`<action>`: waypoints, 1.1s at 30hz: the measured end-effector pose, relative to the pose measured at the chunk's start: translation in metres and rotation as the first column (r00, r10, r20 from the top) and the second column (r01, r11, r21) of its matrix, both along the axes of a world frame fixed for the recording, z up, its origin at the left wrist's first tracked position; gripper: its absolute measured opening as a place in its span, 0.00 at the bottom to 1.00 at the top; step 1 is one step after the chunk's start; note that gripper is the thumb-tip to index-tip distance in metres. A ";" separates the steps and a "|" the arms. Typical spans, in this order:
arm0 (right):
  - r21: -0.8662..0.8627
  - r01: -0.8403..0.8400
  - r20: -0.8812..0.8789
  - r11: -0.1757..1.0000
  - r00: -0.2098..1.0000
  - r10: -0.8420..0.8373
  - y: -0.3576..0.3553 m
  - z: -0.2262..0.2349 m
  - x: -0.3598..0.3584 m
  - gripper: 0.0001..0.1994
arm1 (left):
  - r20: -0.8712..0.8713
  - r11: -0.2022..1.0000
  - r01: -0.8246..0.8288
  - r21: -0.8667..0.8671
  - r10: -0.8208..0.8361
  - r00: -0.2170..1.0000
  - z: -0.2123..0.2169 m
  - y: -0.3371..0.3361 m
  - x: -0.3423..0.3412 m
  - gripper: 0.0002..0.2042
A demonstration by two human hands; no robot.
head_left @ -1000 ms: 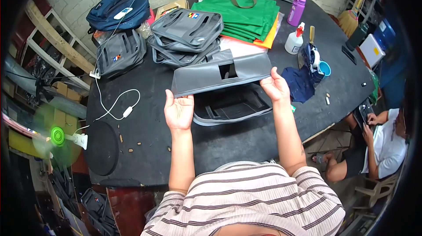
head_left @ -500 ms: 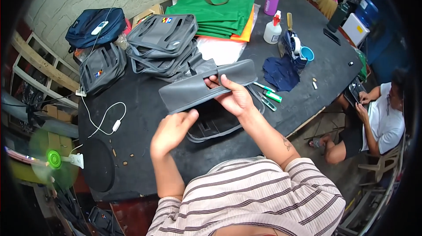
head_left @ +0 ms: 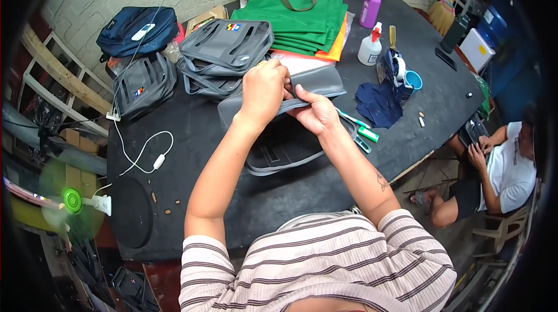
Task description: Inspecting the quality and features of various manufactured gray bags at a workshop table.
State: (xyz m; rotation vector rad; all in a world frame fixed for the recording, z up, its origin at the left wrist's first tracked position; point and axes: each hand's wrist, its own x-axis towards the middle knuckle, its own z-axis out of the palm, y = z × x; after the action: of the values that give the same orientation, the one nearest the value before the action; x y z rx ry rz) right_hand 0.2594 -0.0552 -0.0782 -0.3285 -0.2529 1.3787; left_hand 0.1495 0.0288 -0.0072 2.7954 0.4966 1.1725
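A grey bag panel (head_left: 319, 82) is held up above the table, tilted toward me. Beneath it lies the bag's dark open body (head_left: 285, 152) with a grey piped rim. My right hand (head_left: 315, 113) grips the panel's lower edge, thumb on top and fingers underneath. My left hand (head_left: 263, 91) lies over the panel's middle with its fingers bent and pinched together near the slot. Its fingertips are partly hidden, so what they pinch does not show.
Grey bags (head_left: 224, 45) are stacked at the back left, beside folded green bags (head_left: 302, 18). A spray bottle (head_left: 369, 47), purple bottle (head_left: 370, 7), navy cloth (head_left: 378, 104) and green cutter (head_left: 368, 133) lie rightward. A white cable (head_left: 158, 161) curls at left; another person (head_left: 505, 164) sits at right.
My left hand has moved up and right from the panel's lower left edge to its middle, and its fingers have closed there. My right hand keeps its hold on the panel.
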 end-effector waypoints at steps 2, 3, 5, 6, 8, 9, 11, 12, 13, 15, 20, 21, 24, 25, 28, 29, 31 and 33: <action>-0.012 -0.026 0.085 1.000 0.996 0.027 -0.003 0.005 0.008 0.18 | 0.032 0.997 -0.017 0.080 0.014 0.999 -0.005 0.003 0.009 0.02; -0.007 -0.053 0.128 0.999 0.990 0.054 -0.005 0.010 0.013 0.19 | 0.065 0.986 -0.045 0.161 0.035 0.997 -0.007 0.004 0.012 0.03; -0.023 -0.141 0.111 0.990 0.984 0.142 -0.011 0.013 0.026 0.21 | -0.016 0.983 -0.022 0.180 0.026 1.000 -0.012 0.008 0.012 0.04; -0.029 -0.199 0.122 0.980 0.972 0.201 -0.023 0.026 0.031 0.21 | 0.008 0.963 -0.114 0.244 0.115 0.993 -0.018 0.011 0.012 0.05; -0.056 0.023 0.453 0.998 0.891 0.005 -0.049 0.024 0.046 0.21 | 0.034 0.956 -0.213 0.202 0.210 0.977 -0.028 0.019 0.008 0.05; 0.026 0.239 0.644 0.971 0.738 -0.199 -0.063 0.016 0.052 0.20 | 0.079 0.972 -0.213 0.100 0.206 0.975 -0.031 0.022 0.008 0.05; 0.115 0.722 0.908 0.682 0.202 -0.367 -0.087 -0.001 0.059 0.11 | 0.203 0.979 -0.185 -0.084 0.199 0.959 -0.033 0.027 0.008 0.04; 0.228 0.792 0.931 0.566 -0.008 -0.364 -0.099 -0.027 0.070 0.07 | 0.211 0.979 -0.187 -0.083 0.201 0.957 -0.031 0.028 0.010 0.04; 0.252 0.810 0.957 0.529 -0.129 -0.258 -0.113 -0.047 0.077 0.04 | 0.228 0.972 -0.149 -0.182 0.189 0.955 -0.030 0.030 0.011 0.03; 0.219 0.739 0.838 0.637 -0.476 0.266 -0.138 -0.089 0.076 0.14 | 0.233 0.934 -0.100 -0.343 0.187 0.954 -0.030 0.035 0.011 0.01; 0.217 0.728 0.808 0.651 -0.508 0.299 -0.158 -0.129 0.077 0.12 | 0.218 0.834 0.107 -0.541 0.016 0.976 -0.034 0.053 0.013 0.04; 0.207 0.782 0.839 0.588 -0.451 0.304 -0.158 -0.133 0.088 0.07 | 0.245 0.780 0.168 -0.603 -0.019 0.969 -0.032 0.051 0.013 0.04; 0.171 0.889 0.946 0.424 -0.268 0.181 -0.146 -0.099 0.104 0.05 | 0.315 0.667 0.254 -0.701 -0.030 0.949 -0.032 0.056 0.006 0.04; 0.224 0.877 0.962 0.424 -0.269 0.047 -0.139 -0.086 0.110 0.07 | 0.333 0.638 0.292 -0.713 -0.059 0.941 -0.033 0.059 0.004 0.06; -0.007 0.783 0.951 0.622 0.198 -0.239 -0.107 -0.012 0.081 0.15 | 0.179 0.691 0.307 -0.654 -0.253 0.951 -0.031 0.064 -0.003 0.11; 0.035 0.705 0.939 0.708 0.220 -0.265 -0.097 0.005 0.066 0.17 | 0.078 0.687 0.272 -0.674 -0.300 0.951 -0.019 0.056 -0.005 0.11; 0.136 0.506 0.926 0.851 0.241 -0.292 -0.076 0.028 0.028 0.15 | 0.082 0.681 0.298 -0.669 -0.331 0.940 -0.018 0.054 -0.006 0.11; 0.105 0.379 0.899 0.920 0.359 -0.250 -0.050 0.028 0.011 0.12 | 0.140 0.593 0.338 -0.731 -0.355 0.924 -0.016 0.049 -0.004 0.12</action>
State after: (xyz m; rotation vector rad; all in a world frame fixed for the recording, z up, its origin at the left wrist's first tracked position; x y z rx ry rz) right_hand 0.2700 -0.1055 -0.0500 -1.1898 -0.9675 0.6814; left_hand 0.1459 0.0775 -0.0229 2.0363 0.3017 0.6326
